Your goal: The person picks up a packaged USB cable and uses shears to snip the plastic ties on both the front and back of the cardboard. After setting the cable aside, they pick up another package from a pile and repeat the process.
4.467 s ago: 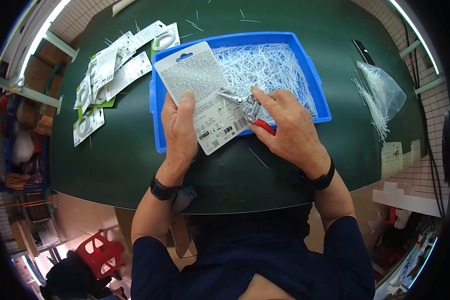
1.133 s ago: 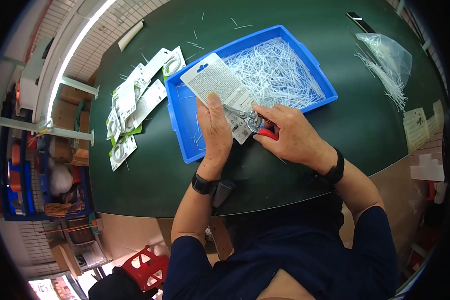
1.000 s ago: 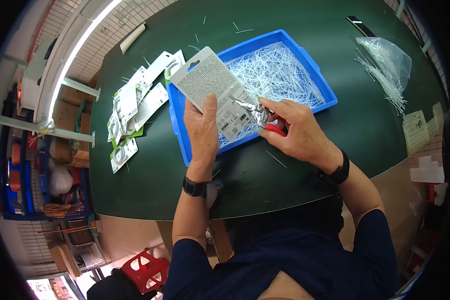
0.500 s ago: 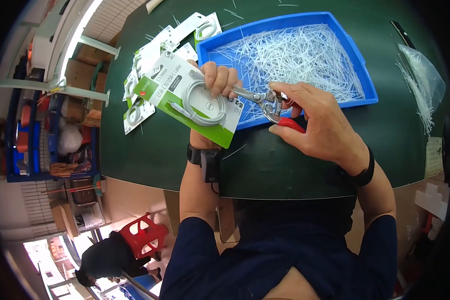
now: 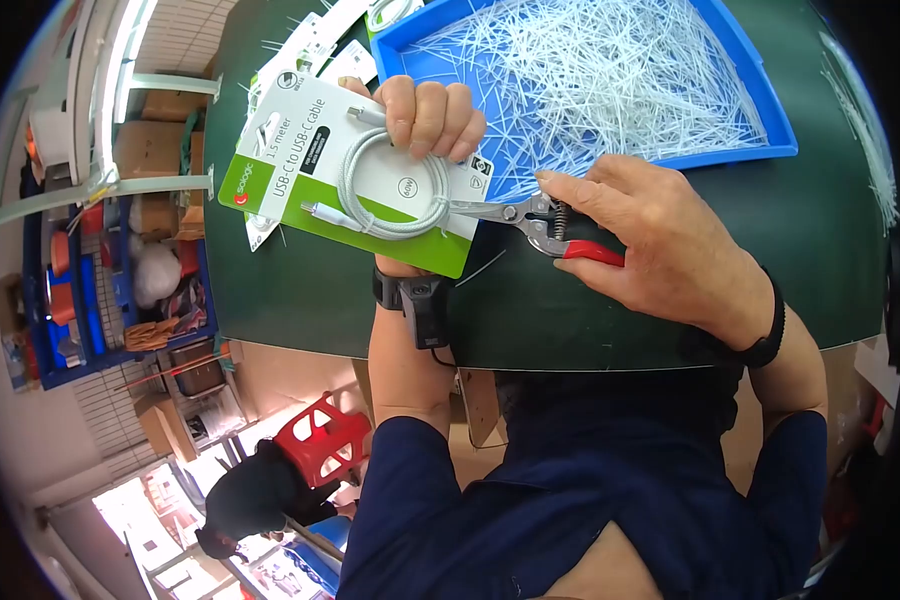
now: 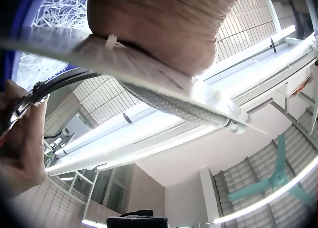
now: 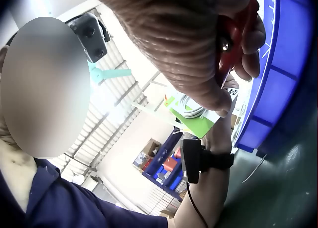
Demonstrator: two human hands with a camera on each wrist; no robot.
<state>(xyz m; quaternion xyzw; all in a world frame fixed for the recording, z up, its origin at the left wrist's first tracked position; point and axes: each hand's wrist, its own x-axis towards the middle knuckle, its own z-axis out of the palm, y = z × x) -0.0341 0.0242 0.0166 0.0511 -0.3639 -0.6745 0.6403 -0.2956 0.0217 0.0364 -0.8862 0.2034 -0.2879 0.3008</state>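
Observation:
My left hand (image 5: 432, 118) grips a white and green card (image 5: 270, 160) by its edge, fingers curled over the front. A coiled white cable (image 5: 400, 226) is fastened to the card's front, bound with small ties. My right hand (image 5: 675, 235) holds red-handled cutters (image 5: 592, 251), whose metal blades reach the coil's right side. Whether the blades are closed on a tie cannot be told. In the left wrist view the cutters (image 6: 37, 91) meet the card near the coil. The right wrist view shows my right hand (image 7: 169, 39) round the red handle (image 7: 231, 44).
Behind the hands a blue tray (image 5: 776, 134) holds a heap of thin white strips (image 5: 610, 80). More packaged cables (image 5: 315, 40) lie at the back left. Loose strips (image 5: 878, 170) lie at the right. A person (image 5: 255, 490) is beyond the table at lower left, near a red stool (image 5: 325, 440).
The card was turned from its printed back to its cable side. Since half a second ago, the cutters have moved from beside the left fingers to the coil's right side. The head view has shifted.

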